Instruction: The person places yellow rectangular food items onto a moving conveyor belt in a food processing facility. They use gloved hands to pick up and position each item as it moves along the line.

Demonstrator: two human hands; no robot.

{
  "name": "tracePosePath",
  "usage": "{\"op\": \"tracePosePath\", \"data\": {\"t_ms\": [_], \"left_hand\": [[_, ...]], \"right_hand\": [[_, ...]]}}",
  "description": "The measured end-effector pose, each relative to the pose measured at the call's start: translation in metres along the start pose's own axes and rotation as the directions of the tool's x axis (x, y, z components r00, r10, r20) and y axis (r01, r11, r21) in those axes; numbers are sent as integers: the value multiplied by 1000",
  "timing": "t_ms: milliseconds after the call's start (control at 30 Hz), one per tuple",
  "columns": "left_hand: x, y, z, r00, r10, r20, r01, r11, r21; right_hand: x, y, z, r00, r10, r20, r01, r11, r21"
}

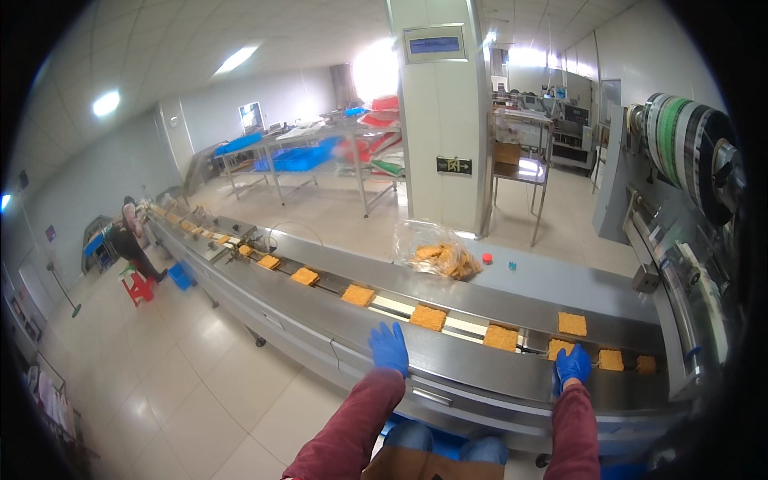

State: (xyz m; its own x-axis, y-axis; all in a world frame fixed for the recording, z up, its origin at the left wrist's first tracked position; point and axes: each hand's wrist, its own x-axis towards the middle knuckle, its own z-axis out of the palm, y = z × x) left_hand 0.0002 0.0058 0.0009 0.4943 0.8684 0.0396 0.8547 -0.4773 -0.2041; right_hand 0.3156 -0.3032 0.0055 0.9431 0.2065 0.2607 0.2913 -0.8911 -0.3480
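A line of square orange food blocks, which look like dried noodle cakes, lies along the channel of a steel conveyor (282,306). My left hand (389,349), in a blue glove, rests with fingers spread on the near steel edge, below one noodle cake (428,318). My right hand (573,364), also gloved in blue, is curled at another noodle cake (559,347) and partly covers it; whether the fingers grip it is hidden. Just beyond lies a single noodle cake (572,324) on the far steel ledge. To the right, one more noodle cake (611,360) sits in the channel.
A clear plastic bag (444,255) of broken pieces lies on the far ledge, with a red cap (486,258) beside it. At right stands a wrapping machine with a film roll (678,141). A pillar (441,120) rises behind. Another person (129,240) is far left.
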Motion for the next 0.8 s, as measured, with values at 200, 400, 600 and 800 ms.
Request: {"op": "tracePosePath", "data": {"t_ms": [200, 400, 600, 800], "left_hand": [[1, -1, -3, 1000, -3, 12, 3, 1000, -21], [2, -1, -4, 1000, 1, 22, -1, 1000, -20], [-2, 0, -5, 1000, -14, -7, 14, 1000, 10], [-2, -2, -9, 1000, -12, 8, 13, 1000, -21]], "right_hand": [[-2, 0, 0, 967, -176, -183, 162, 983, -86], [-5, -1, 2, 926, -330, -183, 336, 942, 3], [-2, -1, 2, 993, -118, -14, 117, 992, -44], [0, -2, -4, 1000, 7, 31, -6, 1000, -4]]}}
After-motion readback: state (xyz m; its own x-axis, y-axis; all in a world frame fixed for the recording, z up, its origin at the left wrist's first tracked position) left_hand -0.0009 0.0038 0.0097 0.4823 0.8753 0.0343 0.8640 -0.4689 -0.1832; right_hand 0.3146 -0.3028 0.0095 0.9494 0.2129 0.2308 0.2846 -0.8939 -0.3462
